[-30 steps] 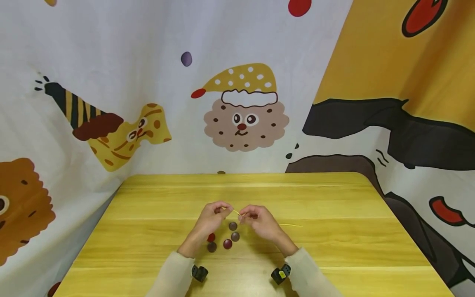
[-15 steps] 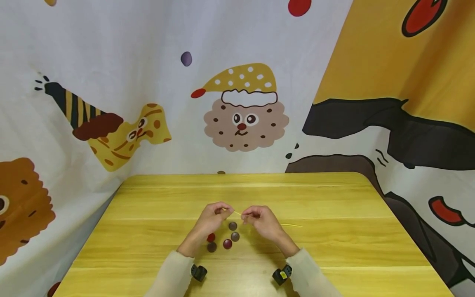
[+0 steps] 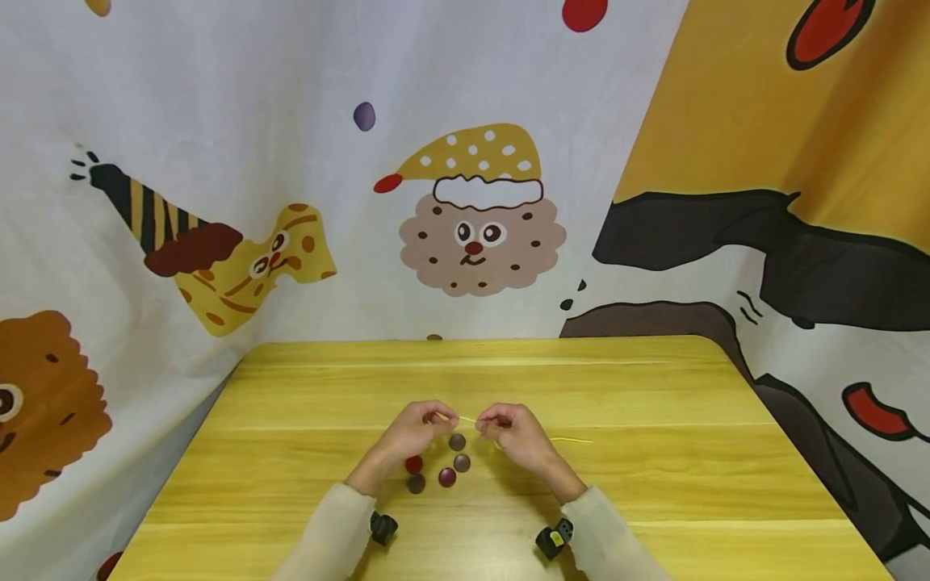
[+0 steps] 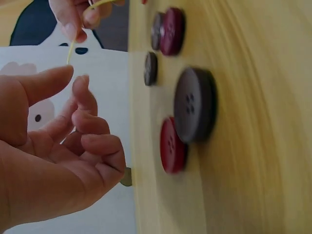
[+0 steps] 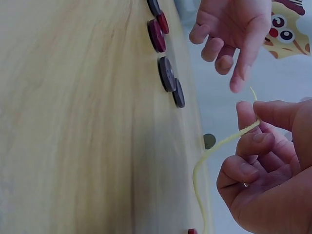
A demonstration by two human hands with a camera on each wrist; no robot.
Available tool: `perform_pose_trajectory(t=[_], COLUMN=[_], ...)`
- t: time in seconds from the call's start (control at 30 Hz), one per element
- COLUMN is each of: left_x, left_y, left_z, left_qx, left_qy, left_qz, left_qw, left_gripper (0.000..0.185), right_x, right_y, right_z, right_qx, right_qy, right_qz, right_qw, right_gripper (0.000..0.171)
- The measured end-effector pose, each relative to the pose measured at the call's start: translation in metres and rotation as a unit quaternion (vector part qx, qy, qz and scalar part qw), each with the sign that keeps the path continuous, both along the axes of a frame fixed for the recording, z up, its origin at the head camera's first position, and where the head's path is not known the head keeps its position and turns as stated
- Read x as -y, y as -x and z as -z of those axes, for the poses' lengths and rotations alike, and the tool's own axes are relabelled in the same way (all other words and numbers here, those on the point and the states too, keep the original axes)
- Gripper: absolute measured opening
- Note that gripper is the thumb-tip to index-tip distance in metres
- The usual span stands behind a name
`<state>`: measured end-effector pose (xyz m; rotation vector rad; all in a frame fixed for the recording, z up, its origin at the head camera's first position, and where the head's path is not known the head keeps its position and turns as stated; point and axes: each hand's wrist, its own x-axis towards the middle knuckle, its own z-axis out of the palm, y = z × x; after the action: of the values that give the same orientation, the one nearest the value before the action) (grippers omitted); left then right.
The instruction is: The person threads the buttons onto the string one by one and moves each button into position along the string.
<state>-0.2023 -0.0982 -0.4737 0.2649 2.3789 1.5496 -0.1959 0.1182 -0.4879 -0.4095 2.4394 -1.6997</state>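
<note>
Right hand [image 5: 263,165] is pinching the yellow cord [image 5: 214,156] near its tip, the rest trailing onto the surface [image 3: 654,484]. Left hand [image 4: 53,146] is hanging released beside the tip, grasping nothing. Five buttons [image 3: 446,476] are lying just below both hands.

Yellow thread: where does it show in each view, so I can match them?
Head: yellow thread spans between both hands, centre.
Left wrist: top left, a short strand above the fingertips.
Right wrist: curving strand, lower right, pinched by the right hand.
Shared landmark: buttons.
</note>
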Motion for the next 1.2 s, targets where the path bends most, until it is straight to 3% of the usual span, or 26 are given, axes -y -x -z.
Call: perform_pose_trajectory(t=[0.27,0.73,1.2], left_x=[0.006,0.006,0.003], left_y=[0.008,0.018,0.022], left_z=[0.006,0.014,0.017], left_qx=[0.011,0.034,0.019], left_qy=[0.048,0.067,0.104], left_qz=[0.020,0.046,0.095], left_qw=[0.9986,0.9961,0.9898], left_gripper=[0.019,0.022,0.021], right_x=[0.000,-0.001,0.001], right_y=[-0.001,-0.002,0.000], right_z=[0.003,0.011,0.022], right_qx=[0.014,0.059,0.078], right_qy=[-0.003,0.023,-0.002], right_qz=[0.009,0.018,0.038], right_qw=[1.000,0.998,0.996], right_gripper=[0.011,0.012,0.010])
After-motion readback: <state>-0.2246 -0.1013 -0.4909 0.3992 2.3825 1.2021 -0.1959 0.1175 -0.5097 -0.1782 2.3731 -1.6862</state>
